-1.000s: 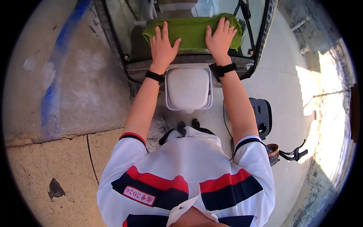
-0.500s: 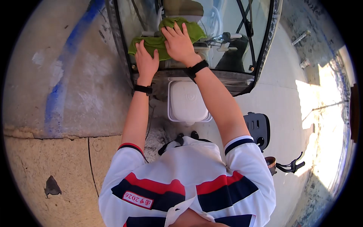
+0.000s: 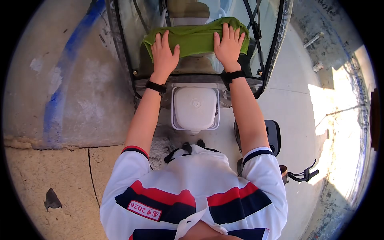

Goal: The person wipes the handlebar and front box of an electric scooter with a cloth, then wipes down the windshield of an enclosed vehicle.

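A green cloth [image 3: 196,41] lies stretched sideways across the clear windshield [image 3: 267,32] of a small covered vehicle. My left hand [image 3: 164,57] rests on the cloth's left part, fingers spread and flat. Toward the right end of the cloth, my right hand [image 3: 229,47] presses with its fingers stretched out and the thumb apart. Both palms face the windshield, and each wrist wears a black band. Through the clear sheet a brown seat-like shape shows, partly hidden by the cloth.
Below the windshield's lower edge sits a white lidded box [image 3: 195,108], between my forearms. A dark grey plastic part [image 3: 273,138] and a black handlebar grip with lever [image 3: 306,175] are at the right. A concrete wall with a blue stripe [image 3: 60,98] stands left.
My right hand has moved to the right, drawing the bunched cloth out into a wider band. My left hand has shifted slightly right. The camera view has shifted a little.
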Demonstrator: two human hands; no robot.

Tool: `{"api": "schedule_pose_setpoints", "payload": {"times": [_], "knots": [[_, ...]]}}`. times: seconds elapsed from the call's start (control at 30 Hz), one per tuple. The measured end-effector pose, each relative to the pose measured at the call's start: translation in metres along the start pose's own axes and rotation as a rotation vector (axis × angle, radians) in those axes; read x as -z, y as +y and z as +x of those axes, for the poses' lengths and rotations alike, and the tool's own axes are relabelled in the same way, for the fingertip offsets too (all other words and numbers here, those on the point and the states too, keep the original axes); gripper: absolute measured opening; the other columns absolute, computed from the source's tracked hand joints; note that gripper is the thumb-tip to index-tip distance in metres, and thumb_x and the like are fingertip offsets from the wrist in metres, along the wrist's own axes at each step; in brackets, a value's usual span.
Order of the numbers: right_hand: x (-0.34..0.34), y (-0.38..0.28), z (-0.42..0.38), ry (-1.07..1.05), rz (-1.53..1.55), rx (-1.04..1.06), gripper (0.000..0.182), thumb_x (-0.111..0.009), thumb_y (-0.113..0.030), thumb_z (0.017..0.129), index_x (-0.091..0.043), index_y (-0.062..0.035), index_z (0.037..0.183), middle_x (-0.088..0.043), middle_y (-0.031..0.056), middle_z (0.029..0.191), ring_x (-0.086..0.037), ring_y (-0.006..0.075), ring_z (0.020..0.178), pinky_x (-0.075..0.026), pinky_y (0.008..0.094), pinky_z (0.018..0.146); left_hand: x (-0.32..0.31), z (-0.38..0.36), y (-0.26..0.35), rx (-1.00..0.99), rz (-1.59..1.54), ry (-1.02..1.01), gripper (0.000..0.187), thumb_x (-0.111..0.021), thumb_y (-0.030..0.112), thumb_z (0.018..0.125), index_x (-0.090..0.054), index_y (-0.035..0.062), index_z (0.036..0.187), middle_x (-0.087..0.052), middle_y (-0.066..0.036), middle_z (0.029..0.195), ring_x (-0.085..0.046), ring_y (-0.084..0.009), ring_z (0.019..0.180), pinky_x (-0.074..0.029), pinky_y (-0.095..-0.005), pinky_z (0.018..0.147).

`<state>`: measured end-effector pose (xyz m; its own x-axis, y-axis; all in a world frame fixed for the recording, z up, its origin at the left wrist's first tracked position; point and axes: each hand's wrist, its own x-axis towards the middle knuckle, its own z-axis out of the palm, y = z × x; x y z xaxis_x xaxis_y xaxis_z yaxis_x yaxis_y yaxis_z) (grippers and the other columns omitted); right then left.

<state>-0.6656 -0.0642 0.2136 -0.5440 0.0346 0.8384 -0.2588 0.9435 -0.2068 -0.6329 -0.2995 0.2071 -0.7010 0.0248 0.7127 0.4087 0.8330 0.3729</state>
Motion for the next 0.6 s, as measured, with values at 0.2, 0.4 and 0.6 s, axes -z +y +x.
{"api": "schedule_pose_setpoints", "payload": {"times": [0.2,0.4,0.6], "knots": [[0.002,0.015,-0.008,0.001,-0.017,-0.180,0.060,-0.051,-0.041,0.098,-0.044,-0.0019,0.142,-0.049,0.0212,0.142,-0.036,0.0467,0.136,-0.016,0.0608,0.117,-0.017,0.006,0.020,-0.115,0.048,-0.021,0.064,-0.064,0.023,0.092,-0.039,0.0100,0.150,-0.039,-0.026,0.147,-0.044,-0.0425,0.125,-0.026,-0.0527,0.114],[-0.007,-0.009,0.021,0.043,-0.024,-0.207,0.058,-0.053,-0.033,0.097,-0.040,0.0003,0.143,-0.047,0.0228,0.142,-0.036,0.0504,0.133,-0.016,0.0682,0.113,-0.006,0.009,0.008,-0.055,0.040,-0.023,0.070,-0.064,0.023,0.092,-0.033,0.0108,0.154,-0.036,-0.030,0.147,-0.044,-0.0473,0.118,-0.036,-0.0510,0.106],[-0.027,-0.045,0.050,0.054,0.003,-0.108,0.059,-0.052,-0.033,0.097,-0.039,-0.0003,0.144,-0.046,0.0209,0.144,-0.035,0.0503,0.135,-0.013,0.0689,0.114,0.009,-0.012,-0.009,0.025,0.070,-0.059,0.076,-0.065,0.025,0.091,-0.028,0.0074,0.155,-0.035,-0.032,0.146,-0.045,-0.0488,0.116,-0.038,-0.0514,0.105]]}}
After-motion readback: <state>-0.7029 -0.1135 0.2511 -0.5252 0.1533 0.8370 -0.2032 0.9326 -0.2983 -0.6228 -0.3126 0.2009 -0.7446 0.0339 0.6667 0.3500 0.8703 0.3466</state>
